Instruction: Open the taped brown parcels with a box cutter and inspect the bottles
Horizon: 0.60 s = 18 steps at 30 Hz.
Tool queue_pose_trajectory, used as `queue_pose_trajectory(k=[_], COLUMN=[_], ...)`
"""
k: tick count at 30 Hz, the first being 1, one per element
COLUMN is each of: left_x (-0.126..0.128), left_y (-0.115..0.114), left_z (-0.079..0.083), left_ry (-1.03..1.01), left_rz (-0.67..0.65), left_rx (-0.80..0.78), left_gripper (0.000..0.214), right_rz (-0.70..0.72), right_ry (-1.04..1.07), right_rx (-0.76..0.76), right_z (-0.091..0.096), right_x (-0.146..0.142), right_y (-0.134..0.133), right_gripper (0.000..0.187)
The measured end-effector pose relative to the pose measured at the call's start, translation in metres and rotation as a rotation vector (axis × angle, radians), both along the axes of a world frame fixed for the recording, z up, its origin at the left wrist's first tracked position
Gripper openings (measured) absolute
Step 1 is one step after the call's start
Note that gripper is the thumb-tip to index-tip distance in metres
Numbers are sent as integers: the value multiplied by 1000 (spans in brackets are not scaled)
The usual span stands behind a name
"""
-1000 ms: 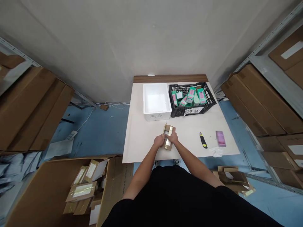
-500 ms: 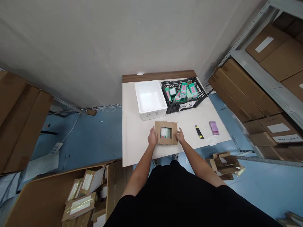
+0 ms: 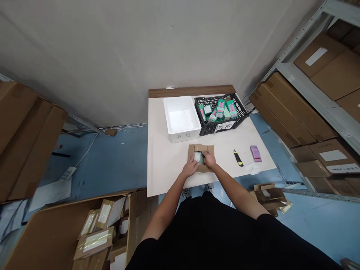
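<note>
A small cardboard box lies on the table before me with its flaps folded outward. Inside it show a white piece and a pale green surface. My left hand reaches over the box's left side, its bent fingers closed at the white piece. From the right, my right hand dips its curled fingers into the opening, closed near the green contents. What either hand grips is hidden by the fingers.
Behind the box stand a white bin and a black crate of green-and-pink boxes. To the right lie a box cutter and a purple pack. A large carton of opened parcels stands lower left; shelving rises at right.
Both hands have moved from the box's outer sides inward, with fingers now in its opening. The box stays on the table. The whole view has shifted slightly.
</note>
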<state>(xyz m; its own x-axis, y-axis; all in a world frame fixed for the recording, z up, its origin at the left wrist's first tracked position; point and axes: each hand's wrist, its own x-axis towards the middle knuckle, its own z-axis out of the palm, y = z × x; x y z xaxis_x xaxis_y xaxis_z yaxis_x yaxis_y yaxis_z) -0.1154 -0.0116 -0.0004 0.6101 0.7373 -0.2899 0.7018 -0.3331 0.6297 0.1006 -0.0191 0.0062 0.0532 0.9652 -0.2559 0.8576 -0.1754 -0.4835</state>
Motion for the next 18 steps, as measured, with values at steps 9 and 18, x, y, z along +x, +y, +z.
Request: queue_pose_trajectory(k=[9,18], left_x=[-21,0], left_y=[-20,-42], left_z=[-20,-21], left_ry=[-77,130], left_rz=[-123,56], left_rx=[-52,175], left_gripper=[48,14], right_rz=[74,48], right_ry=[-8,-31], right_rx=[122,-7], right_z=[3,-5], right_x=[10,10], right_y=[19,46], right_gripper=[79,76])
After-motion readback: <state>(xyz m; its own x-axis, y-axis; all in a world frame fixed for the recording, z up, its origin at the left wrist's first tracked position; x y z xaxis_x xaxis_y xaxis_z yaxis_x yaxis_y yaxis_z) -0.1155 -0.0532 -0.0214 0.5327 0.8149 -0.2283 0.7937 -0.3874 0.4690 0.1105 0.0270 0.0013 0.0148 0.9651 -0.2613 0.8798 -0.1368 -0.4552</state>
